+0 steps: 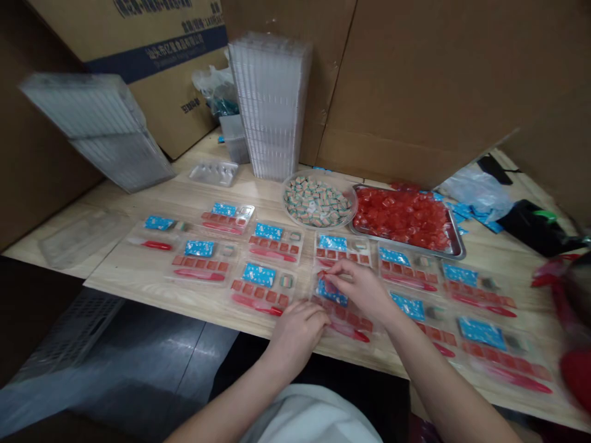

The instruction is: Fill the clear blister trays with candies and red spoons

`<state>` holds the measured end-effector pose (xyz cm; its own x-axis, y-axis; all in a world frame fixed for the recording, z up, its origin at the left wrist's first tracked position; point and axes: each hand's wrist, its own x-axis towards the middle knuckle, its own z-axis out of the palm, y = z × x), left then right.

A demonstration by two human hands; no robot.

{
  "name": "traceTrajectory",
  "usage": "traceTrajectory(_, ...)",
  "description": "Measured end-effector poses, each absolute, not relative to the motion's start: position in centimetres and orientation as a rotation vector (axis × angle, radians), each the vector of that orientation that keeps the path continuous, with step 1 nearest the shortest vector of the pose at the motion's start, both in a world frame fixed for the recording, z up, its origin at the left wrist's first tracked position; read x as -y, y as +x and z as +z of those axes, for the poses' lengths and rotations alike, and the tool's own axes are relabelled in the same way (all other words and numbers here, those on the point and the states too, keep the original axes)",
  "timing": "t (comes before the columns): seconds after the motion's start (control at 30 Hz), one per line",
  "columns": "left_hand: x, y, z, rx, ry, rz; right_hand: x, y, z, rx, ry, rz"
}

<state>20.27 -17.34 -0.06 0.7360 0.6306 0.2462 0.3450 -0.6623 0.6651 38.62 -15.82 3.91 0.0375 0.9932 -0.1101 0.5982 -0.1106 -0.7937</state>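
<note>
My right hand (353, 284) is over a clear plastic tray with its fingertips pinched together, a small red candy (322, 275) showing at their tips. That tray holds a blue printed packet (331, 293), a row of red squares and a red pen-shaped piece (351, 333). My left hand (301, 326) lies at the tray's near left corner, fingers curled and close together; whatever may be under them is hidden. Just left of it sits another filled tray (258, 289) with a striped candy (286, 282) in its small compartment.
Several more filled trays (198, 261) spread across the table. Behind them are a round bowl of wrapped striped candies (316, 200) and a metal tray (457, 246) heaped with red pieces. Tall stacks of clear trays (272, 111) stand at the back against cardboard (397, 92).
</note>
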Motion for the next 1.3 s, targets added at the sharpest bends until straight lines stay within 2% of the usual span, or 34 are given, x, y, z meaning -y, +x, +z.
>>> traceTrajectory(0.2, 16.5, 20.5, 2.1, -1.076, 1.84, 0.965, 17.0, 38.4, 4.3, 1.171, -1.589, 1.207)
traceTrajectory(0.47, 15.1, 22.5, 2.5, -1.029, 1.213, 0.807, 19.6, 37.3, 4.2, 1.399, -1.649, 0.843)
traceTrajectory(0.57, 15.1, 22.4, 2.9, -0.937, 1.107, 0.69, 19.8, 37.6, 4.5, 1.529, -1.58, 0.854)
traceTrajectory(0.67, 15.6, 21.0, 2.7, -0.994, 1.381, 0.696, 19.5, 38.2, 4.5, 1.6, -1.669, 0.783)
traceTrajectory(0.8, 16.7, 18.7, 1.2, -1.044, 2.072, 0.742, 18.2, 37.9, 4.1, 1.929, -1.763, 0.402)
traceTrajectory(0.9, 17.1, 17.8, 0.1, -0.921, 2.364, 0.671, 17.1, 36.8, 3.7, 2.181, -1.735, 0.274)
traceTrajectory(1.3, 16.3, 18.0, -1.0, -0.78, 2.54, 0.578, 15.7, 35.3, 3.7, 2.351, -1.793, 0.295)
